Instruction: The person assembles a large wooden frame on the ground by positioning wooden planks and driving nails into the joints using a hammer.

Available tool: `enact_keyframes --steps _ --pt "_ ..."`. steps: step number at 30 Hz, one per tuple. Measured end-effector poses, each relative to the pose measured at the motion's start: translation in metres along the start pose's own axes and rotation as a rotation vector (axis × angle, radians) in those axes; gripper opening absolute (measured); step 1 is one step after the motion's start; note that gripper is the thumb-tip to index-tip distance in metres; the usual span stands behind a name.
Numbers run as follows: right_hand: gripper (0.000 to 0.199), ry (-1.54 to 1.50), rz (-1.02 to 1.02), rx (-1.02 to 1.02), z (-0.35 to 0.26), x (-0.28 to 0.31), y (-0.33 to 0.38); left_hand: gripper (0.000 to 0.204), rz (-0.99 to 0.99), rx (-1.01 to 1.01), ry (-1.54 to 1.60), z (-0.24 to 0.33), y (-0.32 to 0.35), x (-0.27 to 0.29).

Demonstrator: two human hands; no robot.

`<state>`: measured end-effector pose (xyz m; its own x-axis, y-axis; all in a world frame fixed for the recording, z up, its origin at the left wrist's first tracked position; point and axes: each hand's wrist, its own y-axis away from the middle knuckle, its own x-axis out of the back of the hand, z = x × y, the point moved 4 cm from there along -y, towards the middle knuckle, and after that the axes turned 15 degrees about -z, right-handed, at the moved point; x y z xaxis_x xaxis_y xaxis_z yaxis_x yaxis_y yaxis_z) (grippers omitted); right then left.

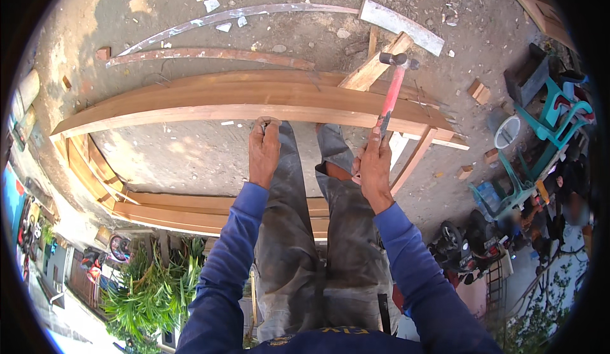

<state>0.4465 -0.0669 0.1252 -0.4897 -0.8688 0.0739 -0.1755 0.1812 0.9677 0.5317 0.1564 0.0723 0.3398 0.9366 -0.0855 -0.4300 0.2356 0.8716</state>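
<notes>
My right hand (375,166) is wrapped round the grip of a hammer (391,93). The hammer has a red handle and a dark metal head, which is raised over the right part of a long brown wooden beam (203,98). With its fingers curled together, my left hand (262,154) is at the near edge of that beam, around its middle. Whatever its fingertips may pinch is too small to make out. The beam forms the far side of a wooden frame, and a lighter piece of timber (376,67) slants out from behind it.
My legs stand inside the frame, whose near side (171,211) crosses behind them. Beyond the beam, weathered strips (222,16) and a pale board (401,27) lie on the dirt. Teal plastic chairs (553,131), a bucket (507,131) and a motorcycle (467,243) are at the right.
</notes>
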Motion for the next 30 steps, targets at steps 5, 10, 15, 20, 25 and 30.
enact_keyframes --steps 5,10,15,20,25,30 --pt "0.038 0.009 -0.105 0.013 0.049 -0.055 0.003 0.029 -0.131 0.123 0.229 -0.011 0.019 -0.028" --pt "0.039 0.142 -0.237 0.001 -0.007 -0.029 0.000 0.040 -0.228 0.119 0.321 -0.004 0.021 -0.019" --pt "0.018 0.127 -0.252 0.060 -0.010 0.004 0.019 0.039 -0.333 0.227 0.414 0.003 0.026 -0.045" --pt "0.021 -0.026 -0.286 0.013 0.029 0.000 0.037 0.038 -0.538 0.305 0.418 -0.020 0.040 -0.103" --pt "0.023 -0.084 -0.248 -0.098 0.048 0.005 0.043 0.040 -0.656 0.287 0.494 -0.036 0.050 -0.119" --pt "0.022 -0.117 -0.146 -0.061 0.056 0.014 0.046 0.043 -0.629 0.367 0.491 -0.042 0.054 -0.119"
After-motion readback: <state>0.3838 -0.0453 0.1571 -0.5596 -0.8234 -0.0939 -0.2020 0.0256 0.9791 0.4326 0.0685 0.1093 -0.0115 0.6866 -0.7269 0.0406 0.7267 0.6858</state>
